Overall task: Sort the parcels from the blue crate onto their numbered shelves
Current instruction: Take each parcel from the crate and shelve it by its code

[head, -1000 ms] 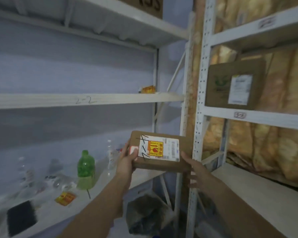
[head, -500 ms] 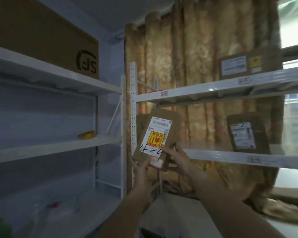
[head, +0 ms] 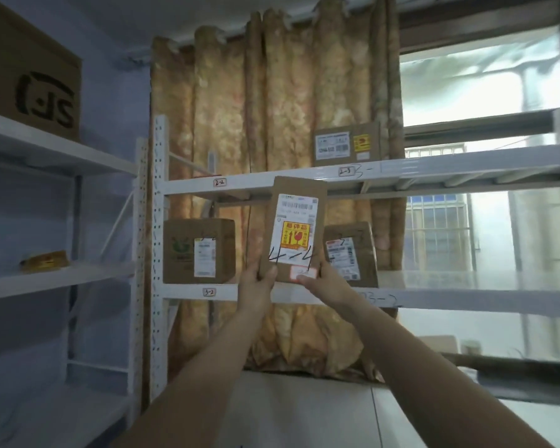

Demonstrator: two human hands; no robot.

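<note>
I hold a flat brown parcel [head: 293, 202] upright in front of me, at arm's length. It bears a white shipping label, a yellow fragile sticker and a handwritten "4-4". My left hand [head: 257, 286] grips its lower left corner, my right hand [head: 328, 284] its lower right corner. Behind it stands a white shelf rack with a beam tagged "2-2" [head: 220, 182] and "2-3", and a lower beam tagged "3-2" [head: 209, 292]. The blue crate is out of view.
On the lower shelf stand a cardboard box [head: 198, 251] at the left and another parcel [head: 353, 253] behind my right hand. A third parcel [head: 346, 143] sits on the upper shelf. A second rack at the left carries a large box [head: 29, 82] and a small yellow packet [head: 44, 260].
My view has swung up and right from the left rack to the curtain-backed rack. The parcel has turned from lying flat to upright and risen, both hands staying on it.
</note>
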